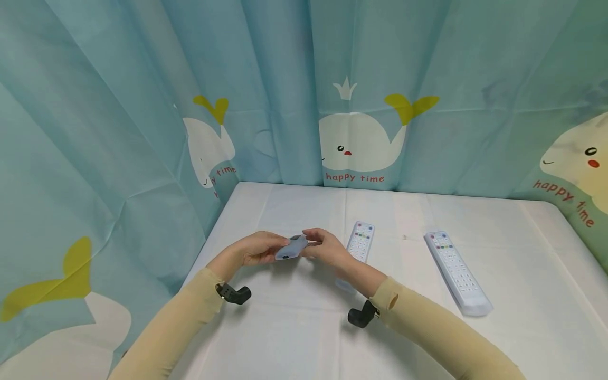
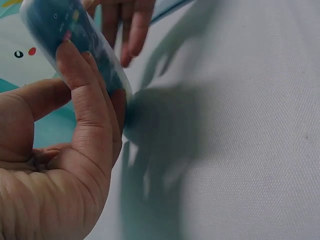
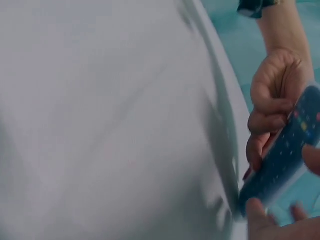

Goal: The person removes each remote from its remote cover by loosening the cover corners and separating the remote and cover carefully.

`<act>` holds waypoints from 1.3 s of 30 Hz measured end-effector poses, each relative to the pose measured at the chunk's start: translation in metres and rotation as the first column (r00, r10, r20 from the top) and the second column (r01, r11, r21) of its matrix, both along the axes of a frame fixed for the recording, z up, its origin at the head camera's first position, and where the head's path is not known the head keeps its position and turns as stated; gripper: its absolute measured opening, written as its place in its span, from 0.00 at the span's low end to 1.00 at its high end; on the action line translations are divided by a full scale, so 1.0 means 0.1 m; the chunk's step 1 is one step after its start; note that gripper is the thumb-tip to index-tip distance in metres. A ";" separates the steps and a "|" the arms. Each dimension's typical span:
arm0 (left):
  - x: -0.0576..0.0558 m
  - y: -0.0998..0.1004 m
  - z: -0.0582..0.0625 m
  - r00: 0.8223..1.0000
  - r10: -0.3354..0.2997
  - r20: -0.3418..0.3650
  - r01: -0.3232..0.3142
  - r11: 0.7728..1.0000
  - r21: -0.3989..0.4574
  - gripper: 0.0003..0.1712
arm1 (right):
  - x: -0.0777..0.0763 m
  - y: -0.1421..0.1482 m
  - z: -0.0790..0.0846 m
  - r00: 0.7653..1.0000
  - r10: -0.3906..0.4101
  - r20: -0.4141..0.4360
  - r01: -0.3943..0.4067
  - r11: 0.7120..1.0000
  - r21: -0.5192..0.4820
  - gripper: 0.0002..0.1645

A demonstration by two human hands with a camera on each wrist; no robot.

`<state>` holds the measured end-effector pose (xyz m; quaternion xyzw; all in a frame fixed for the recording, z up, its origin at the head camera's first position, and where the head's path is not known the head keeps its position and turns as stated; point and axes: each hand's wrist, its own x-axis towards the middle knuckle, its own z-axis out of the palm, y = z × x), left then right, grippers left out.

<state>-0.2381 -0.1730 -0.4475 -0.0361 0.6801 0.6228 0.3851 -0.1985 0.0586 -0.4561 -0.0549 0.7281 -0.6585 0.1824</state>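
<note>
My left hand (image 1: 258,247) grips a remote control (image 1: 291,249) in a pale translucent cover, above the table. In the left wrist view, the fingers of that hand lie along the tilted remote (image 2: 82,37), which shows coloured buttons. My right hand (image 1: 328,248) is at the other end of the remote, fingers loosely spread. Seen from the right wrist, its thumb (image 3: 312,159) overlaps the remote's face and a fingertip (image 3: 254,210) is right at its lower end. In the left wrist view, the right fingers (image 2: 135,27) hang beside the remote, extended.
A second covered remote (image 1: 361,240) lies on the white table (image 1: 285,338), partly hidden under my right forearm. Another covered remote (image 1: 458,272) lies farther right. A blue curtain (image 1: 280,63) with whale prints surrounds the table's back and sides.
</note>
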 end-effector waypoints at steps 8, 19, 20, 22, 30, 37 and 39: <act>0.00 0.01 -0.03 1.000 -0.004 0.003 0.004 1.000 -0.014 0.30 | 0.03 -0.08 0.00 0.946 -0.071 0.316 0.164 0.947 -0.276 0.48; 0.04 0.02 -0.06 0.999 -0.023 0.025 0.023 0.999 -0.023 0.34 | 0.01 -0.14 -0.03 0.901 -0.091 0.424 0.234 0.925 -0.299 0.28; 0.05 0.03 -0.06 0.999 -0.027 0.025 0.027 0.999 -0.026 0.34 | 0.01 -0.14 -0.03 0.901 -0.084 0.426 0.224 0.930 -0.290 0.32; 0.06 0.03 -0.06 0.999 -0.036 0.018 0.036 0.999 -0.031 0.35 | 0.00 -0.14 -0.03 0.903 -0.072 0.423 0.203 0.941 -0.272 0.37; 0.09 0.04 -0.07 0.998 -0.059 -0.018 0.058 0.998 -0.028 0.37 | 0.00 -0.14 -0.05 0.919 -0.058 0.391 0.158 0.960 -0.230 0.41; 0.11 0.08 -0.08 0.994 -0.060 -0.088 0.054 0.996 -0.068 0.37 | 0.00 -0.11 -0.06 0.936 -0.058 0.348 0.137 0.969 -0.205 0.38; 0.12 0.10 -0.08 0.992 -0.056 -0.112 0.048 0.996 -0.075 0.37 | 0.00 -0.10 -0.06 0.937 -0.061 0.344 0.137 0.970 -0.200 0.37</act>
